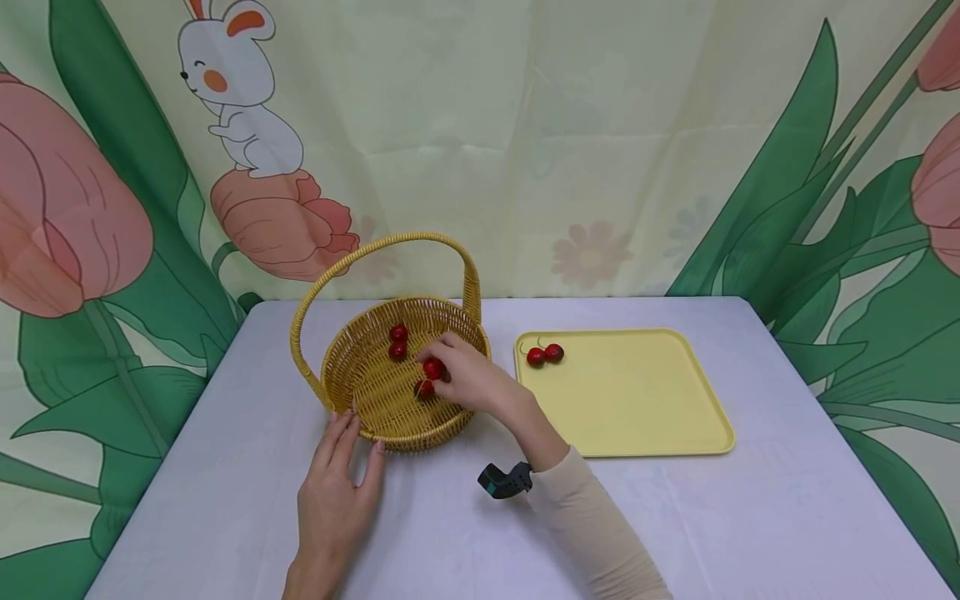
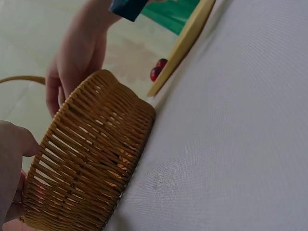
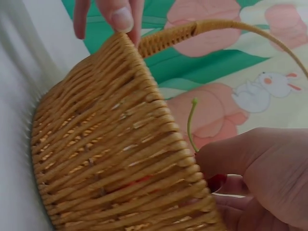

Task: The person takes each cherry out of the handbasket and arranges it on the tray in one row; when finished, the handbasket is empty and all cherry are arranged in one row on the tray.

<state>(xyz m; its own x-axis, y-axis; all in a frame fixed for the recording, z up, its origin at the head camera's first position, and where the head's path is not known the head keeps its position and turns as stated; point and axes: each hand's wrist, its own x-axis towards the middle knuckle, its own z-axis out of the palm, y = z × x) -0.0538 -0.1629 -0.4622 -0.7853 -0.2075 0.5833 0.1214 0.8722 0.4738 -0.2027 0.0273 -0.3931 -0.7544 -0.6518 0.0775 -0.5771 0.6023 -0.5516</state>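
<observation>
Head view shows a person's right hand [image 1: 472, 375] reaching over the rim of a woven basket [image 1: 386, 404], thumb and fingers curled to pinch a held cherry pair [image 1: 433, 368] just above or on the basket floor; whether it grips both fruits or only one, I cannot tell; beside it, nearer the far wall of the basket, lie two loose cherries [image 1: 398, 351]; the left hand [image 1: 337, 492] touches the near left rim, its fingers extended and the thumb spread apart from them; right wrist view shows a green stem [image 3: 189, 122] rising next to the right thumb; the basket, its arched handle [image 1: 420, 237] upright, stands on the white-covered worktop [image 1: 247, 500], just left of a yellow tray [image 1: 637, 400]; two more cherries [image 1: 554, 353] sit together in the tray's far left corner; a beige sleeve [image 1: 600, 525] covers the right forearm, with a dark wrist device [image 1: 506, 481] at its cuff; behind hangs a backdrop [image 1: 465, 125] printed with a rabbit and tulips.
</observation>
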